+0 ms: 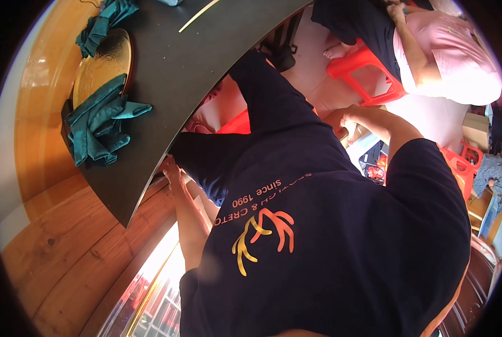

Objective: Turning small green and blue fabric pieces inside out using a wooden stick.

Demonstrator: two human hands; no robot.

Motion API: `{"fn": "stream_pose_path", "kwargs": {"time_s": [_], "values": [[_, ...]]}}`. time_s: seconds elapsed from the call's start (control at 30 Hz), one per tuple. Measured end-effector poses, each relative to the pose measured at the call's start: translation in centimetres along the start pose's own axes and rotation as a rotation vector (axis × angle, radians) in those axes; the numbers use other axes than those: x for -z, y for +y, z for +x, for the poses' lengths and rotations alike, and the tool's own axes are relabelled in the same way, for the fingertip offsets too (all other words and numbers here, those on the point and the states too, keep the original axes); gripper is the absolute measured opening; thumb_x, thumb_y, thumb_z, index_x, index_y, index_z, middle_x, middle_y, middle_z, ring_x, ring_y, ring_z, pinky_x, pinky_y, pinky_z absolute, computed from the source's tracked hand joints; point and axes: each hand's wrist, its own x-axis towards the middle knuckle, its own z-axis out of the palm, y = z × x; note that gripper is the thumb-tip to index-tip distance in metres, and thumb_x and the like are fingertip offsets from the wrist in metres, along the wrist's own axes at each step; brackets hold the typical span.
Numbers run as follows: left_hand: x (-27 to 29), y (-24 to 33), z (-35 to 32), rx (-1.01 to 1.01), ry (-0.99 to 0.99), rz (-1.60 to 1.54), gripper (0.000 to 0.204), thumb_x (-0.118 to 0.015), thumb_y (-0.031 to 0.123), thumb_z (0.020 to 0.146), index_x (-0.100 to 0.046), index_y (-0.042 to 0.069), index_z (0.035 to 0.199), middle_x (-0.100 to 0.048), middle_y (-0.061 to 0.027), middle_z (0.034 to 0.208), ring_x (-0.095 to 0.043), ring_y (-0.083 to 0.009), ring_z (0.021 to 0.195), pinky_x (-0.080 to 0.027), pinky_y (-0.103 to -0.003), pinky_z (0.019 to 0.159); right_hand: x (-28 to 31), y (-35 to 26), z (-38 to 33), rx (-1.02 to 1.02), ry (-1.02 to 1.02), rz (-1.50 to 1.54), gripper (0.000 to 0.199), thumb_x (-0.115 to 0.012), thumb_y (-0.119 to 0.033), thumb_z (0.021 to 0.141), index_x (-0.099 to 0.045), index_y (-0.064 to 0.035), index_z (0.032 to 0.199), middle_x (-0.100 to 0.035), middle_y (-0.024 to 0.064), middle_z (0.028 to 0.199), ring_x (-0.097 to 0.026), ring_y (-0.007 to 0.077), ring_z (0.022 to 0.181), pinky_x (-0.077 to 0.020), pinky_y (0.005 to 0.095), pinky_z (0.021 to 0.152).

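Left hand (pixel 169 168): raised along the bare forearm, fingers laid against the lower edge of the board (pixel 178 78). The fingers look loosely extended, touching the edge; whether they curl under it cannot be told.

Right hand (pixel 341 116): at the end of a bent bare arm, mostly hidden behind the shirt (pixel 329 236); its grip cannot be told, nor what it touches.

Board: large, flat, matt black sheet, thin, with a curved edge, tilted across the upper left of the view, over the person's left side.

Plate (pixel 102 64): round, gold, shiny, with an embossed surface, lying on the board near its left end.

Cloths: 2 teal fabric pieces, soft and creased. 1 (pixel 99 121) is bunched in folds overlapping the plate's lower rim; the other (pixel 105 22) is crumpled at its upper rim.

Strip (pixel 197 15): thin, pale, straight, lying on the board's upper part.

Shirt: dark navy, short-sleeved, with an orange and yellow antler print and lettering; fills the centre and lower right.

Wood surface (pixel 60 247): warm brown, planked, grained, glossy, to the left of and below the board.

Stool (pixel 369 76): red plastic, moulded, on a pale floor at the top right. 2 more red plastic seats (pixel 459 163) stand at the right.

Second person (pixel 447 62): in a pink top, at the upper right, well apart from the board.
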Motion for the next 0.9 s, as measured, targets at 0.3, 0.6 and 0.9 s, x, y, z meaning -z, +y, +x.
{"fn": "stream_pose_path", "kwargs": {"time_s": [0.3, 0.6, 0.9], "values": [[3.2, 0.1, 5.7, -0.213, -0.04, -0.084, 0.044, -0.059, 0.026, 0.092, -0.05, 0.002, 0.128, -0.053, -0.0112, 0.125, -0.047, -0.0243, 0.112, -0.038, -0.037, 0.094, -3.0, 0.1, -0.5, -0.26, -0.13, -0.004, 0.054, -0.069, -0.052, 0.07, -0.067, -0.0063, 0.1, -0.065, 0.0171, 0.097, -0.061, 0.0355, 0.099, -0.0463, 0.0445, 0.086], [5.1, -0.1, 5.0, -0.472, 0.044, 0.009, 0.025, -0.059, 0.02, 0.093, -0.06, 0.003, 0.112, -0.064, -0.0053, 0.096, -0.057, -0.0159, 0.079, -0.046, -0.03, 0.073, -2.1, 2.6, -1.1, -0.454, -0.269, 0.025, 0.059, -0.063, -0.057, 0.075, -0.067, -0.0062, 0.104, -0.065, 0.0184, 0.102, -0.06, 0.036, 0.102, -0.0453, 0.0459, 0.089], [-0.3, 4.3, -0.2, -0.503, -0.127, -0.031, 0.033, -0.058, 0.018, 0.091, -0.056, 0.005, 0.121, -0.06, -0.0094, 0.116, -0.056, -0.022, 0.107, -0.043, -0.034, 0.091, -4.5, 2.7, -0.8, -0.575, -0.366, 0.055, 0.064, -0.058, -0.062, 0.079, -0.068, -0.0062, 0.109, -0.065, 0.0196, 0.107, -0.06, 0.0365, 0.104, -0.0444, 0.0473, 0.092]]}}
